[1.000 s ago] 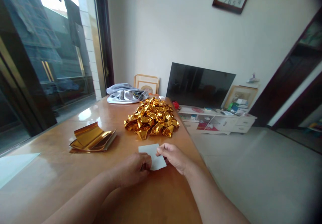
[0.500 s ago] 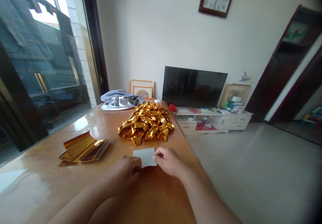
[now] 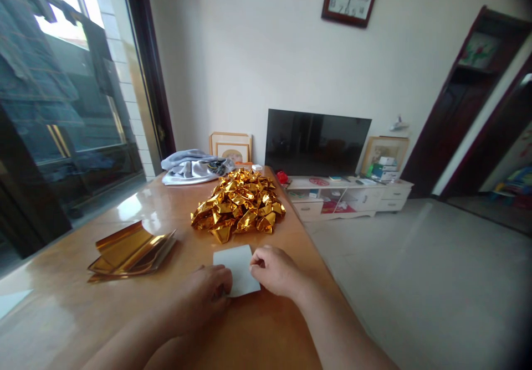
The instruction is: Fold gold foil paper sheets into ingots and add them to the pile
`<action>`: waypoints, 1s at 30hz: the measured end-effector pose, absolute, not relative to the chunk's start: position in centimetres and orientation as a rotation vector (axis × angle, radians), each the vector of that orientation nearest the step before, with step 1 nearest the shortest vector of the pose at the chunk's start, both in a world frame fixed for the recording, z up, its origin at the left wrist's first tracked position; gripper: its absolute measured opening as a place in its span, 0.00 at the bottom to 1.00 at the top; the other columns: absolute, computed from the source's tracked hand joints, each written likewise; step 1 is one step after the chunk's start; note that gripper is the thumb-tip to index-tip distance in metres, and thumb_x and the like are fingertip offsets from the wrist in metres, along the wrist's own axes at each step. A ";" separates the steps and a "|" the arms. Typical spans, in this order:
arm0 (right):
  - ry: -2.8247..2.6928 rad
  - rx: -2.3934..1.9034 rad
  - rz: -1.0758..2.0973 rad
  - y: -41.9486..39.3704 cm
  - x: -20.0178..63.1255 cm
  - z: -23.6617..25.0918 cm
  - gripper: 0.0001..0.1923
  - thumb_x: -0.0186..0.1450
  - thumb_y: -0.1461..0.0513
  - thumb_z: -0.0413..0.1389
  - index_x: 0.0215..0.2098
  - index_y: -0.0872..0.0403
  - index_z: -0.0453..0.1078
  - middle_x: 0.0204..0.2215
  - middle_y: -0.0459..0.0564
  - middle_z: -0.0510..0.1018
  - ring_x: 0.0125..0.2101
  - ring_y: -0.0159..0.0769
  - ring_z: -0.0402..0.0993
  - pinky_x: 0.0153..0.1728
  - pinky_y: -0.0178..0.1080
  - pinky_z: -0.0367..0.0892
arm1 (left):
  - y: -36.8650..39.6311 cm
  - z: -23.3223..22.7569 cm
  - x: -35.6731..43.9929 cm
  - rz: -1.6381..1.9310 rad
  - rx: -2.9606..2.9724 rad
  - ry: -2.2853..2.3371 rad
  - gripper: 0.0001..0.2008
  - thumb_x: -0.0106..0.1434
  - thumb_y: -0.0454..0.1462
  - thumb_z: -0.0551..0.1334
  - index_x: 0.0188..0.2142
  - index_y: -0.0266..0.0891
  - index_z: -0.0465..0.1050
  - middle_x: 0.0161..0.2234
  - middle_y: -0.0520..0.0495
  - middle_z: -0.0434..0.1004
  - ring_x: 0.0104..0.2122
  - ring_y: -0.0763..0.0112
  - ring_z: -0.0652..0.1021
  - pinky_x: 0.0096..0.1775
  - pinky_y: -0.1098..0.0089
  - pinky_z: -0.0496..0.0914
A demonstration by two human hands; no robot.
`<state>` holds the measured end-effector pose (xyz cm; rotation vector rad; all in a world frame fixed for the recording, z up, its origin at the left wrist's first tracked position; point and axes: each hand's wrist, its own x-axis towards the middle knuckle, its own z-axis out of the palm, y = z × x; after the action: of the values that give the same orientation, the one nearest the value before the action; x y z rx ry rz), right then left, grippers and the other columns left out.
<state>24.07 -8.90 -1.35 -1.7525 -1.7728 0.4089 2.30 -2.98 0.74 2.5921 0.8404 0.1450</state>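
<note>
A small pale sheet of paper [image 3: 238, 269] lies on the wooden table between my two hands. My left hand [image 3: 211, 284] is closed at its left side, fingers curled at the edge. At the paper's right side is my right hand [image 3: 272, 269], thumb and forefinger pinched at the edge. Just beyond the paper rises a heap of shiny gold folded foil pieces [image 3: 241, 203]. To the left of my hands lies a loose stack of gold foil sheets [image 3: 131, 253], partly curled up.
The wooden table [image 3: 183, 253] has its right edge close by my right forearm. Grey-blue cloth [image 3: 193, 168] is bundled at its far end. Another pale sheet [image 3: 12, 302] lies far left. A television [image 3: 318, 144] and a low white cabinet [image 3: 353, 201] stand beyond.
More of the paper now shows, its near edge reaching closer to me between my hands. Both hands stay at its sides. The whole view has shifted slightly.
</note>
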 end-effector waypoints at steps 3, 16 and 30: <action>-1.798 -1.757 0.420 -8.9 24.1 -1.6 0.04 0.59 0.64 0.58 0.32 0.52 0.75 0.33 0.46 0.78 0.32 0.32 0.71 0.31 0.32 0.58 | -3.1 1.1 2.4 0.117 2.573 0.848 0.04 0.54 0.35 0.58 0.31 0.41 0.69 0.33 0.50 0.75 0.32 0.68 0.71 0.32 0.70 0.59; -1.862 -1.701 0.442 -9.3 24.1 -1.2 0.03 0.60 0.61 0.61 0.32 0.51 0.77 0.34 0.47 0.76 0.33 0.32 0.71 0.32 0.33 0.59 | -3.1 1.0 2.4 0.135 2.545 0.814 0.04 0.57 0.37 0.58 0.31 0.40 0.70 0.32 0.50 0.75 0.30 0.69 0.72 0.31 0.71 0.59; -2.037 -1.632 0.644 -10.0 24.1 -1.7 0.08 0.55 0.58 0.66 0.32 0.50 0.75 0.30 0.43 0.73 0.29 0.31 0.67 0.25 0.31 0.55 | -2.9 0.7 2.0 0.147 2.542 0.850 0.05 0.54 0.38 0.61 0.31 0.41 0.71 0.33 0.50 0.75 0.31 0.69 0.72 0.30 0.71 0.58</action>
<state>24.10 -10.02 -1.69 -1.6319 -2.0373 0.6440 1.98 -2.87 0.75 2.5415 0.8496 0.1465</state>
